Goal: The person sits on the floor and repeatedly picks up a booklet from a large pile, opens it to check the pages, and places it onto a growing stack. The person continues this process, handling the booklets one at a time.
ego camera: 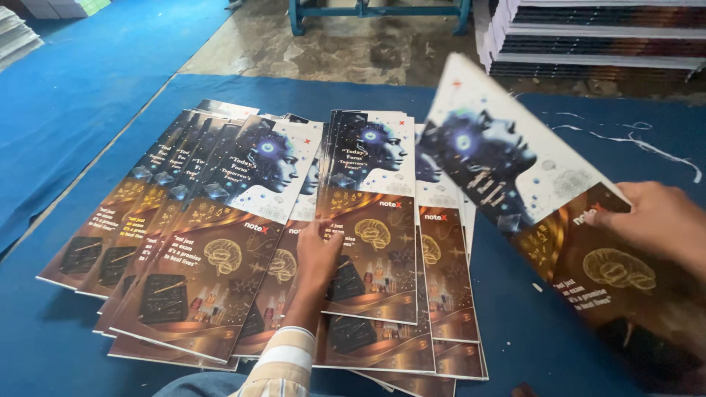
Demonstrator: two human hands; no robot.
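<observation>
Your right hand (665, 224) grips one printed cover sheet (544, 213), fingers folded over its right edge, thumb side hidden beneath. The sheet rides tilted in the air, blurred, its far corner pointing away from the grip and up toward the room's back. Your left hand (318, 254) lies flat, fingers spread and closed on nothing, pressing on the middle of the fanned covers (294, 235) to the left of the lifted sheet.

Step in hand, by my reading: one sheet is off the spread while the left hand pins the rest. Any next move with it calls for a steady pinch at that edge, since the sheet looks thin and glossy and will flex or slip, and for the left palm to hold the overlapped sheets from sliding.

Surface: a blue cloth (515, 323) under everything, with pale scuff marks beyond the grip to the right. Further from the grip, bare concrete floor (331, 48), a blue-green metal frame (379, 11), and a tall stack of bound sheets (596, 37) at the upper right. More stacked paper (15, 33) sits at the far left edge.
</observation>
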